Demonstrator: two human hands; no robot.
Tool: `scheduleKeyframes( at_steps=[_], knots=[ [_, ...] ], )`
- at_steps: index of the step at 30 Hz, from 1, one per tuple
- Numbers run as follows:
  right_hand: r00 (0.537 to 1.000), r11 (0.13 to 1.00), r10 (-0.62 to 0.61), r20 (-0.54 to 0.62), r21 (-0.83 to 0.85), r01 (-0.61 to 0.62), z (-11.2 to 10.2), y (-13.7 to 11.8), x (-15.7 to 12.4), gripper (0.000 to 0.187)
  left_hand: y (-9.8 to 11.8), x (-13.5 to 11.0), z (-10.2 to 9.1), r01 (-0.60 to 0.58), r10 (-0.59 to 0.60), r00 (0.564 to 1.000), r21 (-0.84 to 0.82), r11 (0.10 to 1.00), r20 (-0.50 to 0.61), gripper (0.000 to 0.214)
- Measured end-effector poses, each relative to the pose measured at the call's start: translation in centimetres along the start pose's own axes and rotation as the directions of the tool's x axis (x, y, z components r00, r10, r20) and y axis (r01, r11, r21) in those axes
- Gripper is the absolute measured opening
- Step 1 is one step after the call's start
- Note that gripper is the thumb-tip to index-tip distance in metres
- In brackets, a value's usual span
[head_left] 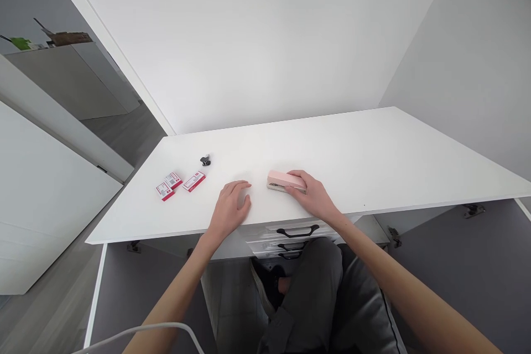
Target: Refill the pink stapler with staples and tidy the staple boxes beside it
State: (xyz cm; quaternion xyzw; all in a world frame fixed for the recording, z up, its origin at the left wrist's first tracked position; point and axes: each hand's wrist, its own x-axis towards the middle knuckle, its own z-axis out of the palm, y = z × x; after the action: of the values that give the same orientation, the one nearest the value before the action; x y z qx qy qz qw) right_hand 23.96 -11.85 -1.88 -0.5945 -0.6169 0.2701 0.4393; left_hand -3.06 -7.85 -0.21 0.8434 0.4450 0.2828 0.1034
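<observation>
A pink stapler (280, 179) with a pale base lies on the white tabletop (352, 155), its front end pointing left. My right hand (311, 193) grips its rear end, thumb on the near side and fingers over the top. To the left of the stapler, my left hand (232, 203) rests on the tabletop near the front edge, fingers curved and apart from the thumb, with nothing in it. Farther left lie small red-and-white boxes: one box (194, 181) by itself, and a pair of boxes (169, 185) touching. Behind them sits a small black item (205, 160), perhaps binder clips.
Drawers with black handles (297, 231) are below the front edge, between opened cabinet doors (464, 260). A white wall (265, 38) stands behind the tabletop. A white cable (166, 325) crosses the lower left, over my left forearm.
</observation>
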Motion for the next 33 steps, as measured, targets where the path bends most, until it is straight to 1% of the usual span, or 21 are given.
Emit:
scheduleKeyframes(
  at_steps=[8,14,20,26,29,33],
  knots=[
    [1.000,0.995,-0.009,0.003,0.100,0.009,-0.4,-0.1,0.1,0.038,0.2,0.1,-0.1,-0.024,0.024,1.000,0.020,1.000,-0.006,0.025],
    [0.999,0.985,0.038,-0.003,0.167,-0.037,-0.9,-0.7,0.0,0.038,0.3,0.1,-0.1,-0.035,0.035,0.999,0.027,0.999,-0.014,0.024],
    [0.999,0.965,0.038,0.025,0.258,-0.043,-1.3,-0.3,0.0,0.041,0.4,0.0,-0.2,-0.024,0.025,1.000,0.029,0.999,-0.020,0.023],
    [0.998,0.948,0.030,0.052,0.316,-0.044,-1.3,-0.2,0.0,0.039,0.3,0.1,-0.2,-0.025,0.025,1.000,0.036,0.999,-0.014,0.024],
    [0.999,0.952,0.030,0.042,0.304,-0.041,-1.2,-0.3,0.0,0.038,0.3,0.1,-0.1,-0.027,0.028,0.999,0.033,0.999,-0.018,0.024],
    [0.999,0.970,0.035,0.008,0.240,-0.036,-1.0,-0.2,0.0,0.036,0.2,0.0,-0.1,-0.027,0.028,0.999,0.033,0.999,-0.019,0.025]
  ],
)
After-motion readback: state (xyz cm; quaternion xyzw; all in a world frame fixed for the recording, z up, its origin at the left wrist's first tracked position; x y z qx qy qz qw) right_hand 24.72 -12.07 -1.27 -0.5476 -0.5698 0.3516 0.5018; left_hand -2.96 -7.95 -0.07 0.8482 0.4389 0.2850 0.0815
